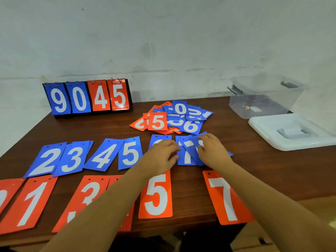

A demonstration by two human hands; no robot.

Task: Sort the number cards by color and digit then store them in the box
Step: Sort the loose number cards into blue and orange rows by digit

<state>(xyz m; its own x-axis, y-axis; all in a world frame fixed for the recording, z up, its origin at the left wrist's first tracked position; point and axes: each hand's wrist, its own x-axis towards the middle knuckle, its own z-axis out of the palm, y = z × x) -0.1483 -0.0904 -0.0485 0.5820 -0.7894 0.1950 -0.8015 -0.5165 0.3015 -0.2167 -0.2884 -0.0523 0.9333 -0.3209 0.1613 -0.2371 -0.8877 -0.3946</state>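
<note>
Your right hand (211, 150) curls its fingers (203, 138) round the fanned blue 7 cards (187, 154) mid-bench. Your left hand (161, 154) lies on the blue card (160, 137) just beside them, fingers bent; I cannot tell whether they grip. The unsorted pile (174, 118) lies behind, the open box (263, 103) at the bench's (254, 170) far right.

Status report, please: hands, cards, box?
Left hand, right hand on blue 7 cards. Mixed pile unsorted. Box open, lid beside it. Nothing in the way.
</note>
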